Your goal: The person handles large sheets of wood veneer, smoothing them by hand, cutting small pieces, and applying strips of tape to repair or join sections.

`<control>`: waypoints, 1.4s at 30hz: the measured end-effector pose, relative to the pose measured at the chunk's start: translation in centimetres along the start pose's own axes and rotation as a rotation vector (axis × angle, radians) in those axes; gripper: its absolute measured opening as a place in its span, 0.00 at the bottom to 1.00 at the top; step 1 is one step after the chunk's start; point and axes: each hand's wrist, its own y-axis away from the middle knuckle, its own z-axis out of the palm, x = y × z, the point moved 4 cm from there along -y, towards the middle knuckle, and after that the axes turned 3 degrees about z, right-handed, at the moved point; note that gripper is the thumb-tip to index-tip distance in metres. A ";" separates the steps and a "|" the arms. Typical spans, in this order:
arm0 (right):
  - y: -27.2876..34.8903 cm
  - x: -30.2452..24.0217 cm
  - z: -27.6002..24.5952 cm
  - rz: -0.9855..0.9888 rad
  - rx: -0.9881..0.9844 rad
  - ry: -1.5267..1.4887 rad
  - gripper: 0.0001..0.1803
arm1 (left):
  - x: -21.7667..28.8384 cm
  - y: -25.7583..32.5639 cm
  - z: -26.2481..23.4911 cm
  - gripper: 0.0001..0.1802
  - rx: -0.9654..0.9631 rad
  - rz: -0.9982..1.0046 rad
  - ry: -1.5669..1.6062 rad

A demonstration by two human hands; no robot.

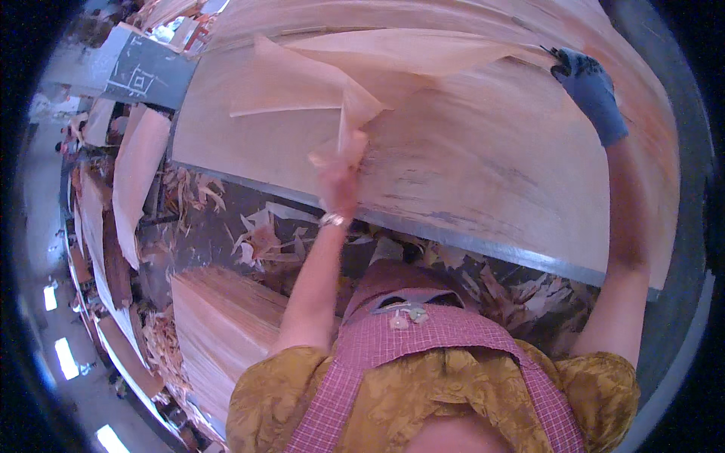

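Gripping: left hand (pixel 339 175) is clamped on the crumpled near edge of the thin wood sheet (pixel 362 64), fingers blurred.
Sheet: lifted above the table (pixel 483 181).
Right hand (pixel 587 84): blue-gloved, pinching the sheet's far edge; fingertips hidden.
Floor scraps (pixel 257 238): partly hidden.

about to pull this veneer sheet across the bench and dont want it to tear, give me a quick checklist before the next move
1. Left hand grips the veneer sheet at its near edge: ok.
2. Right hand, in a blue glove, holds the sheet's far right edge: ok.
3. Sheet flat between the hands: not ok, it is folded and buckled near the left hand.
4. Sheet free of cracks: cannot tell, the picture is blurred.
5. Large board underneath lies flat on the bench: ok.
6. Floor by the bench free of scraps: not ok, offcuts lie about.
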 end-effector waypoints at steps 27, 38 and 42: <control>9.6 5.2 -0.3 0.280 -0.033 0.101 0.09 | -6.2 -38.0 -3.3 0.19 -0.239 0.609 -0.526; 8.2 7.9 3.4 0.387 0.262 0.211 0.12 | -2.1 -41.4 -24.8 0.10 0.667 0.637 -0.504; 13.5 8.3 3.7 0.412 0.148 0.258 0.18 | -5.2 -30.8 -19.5 0.11 0.704 0.684 -0.487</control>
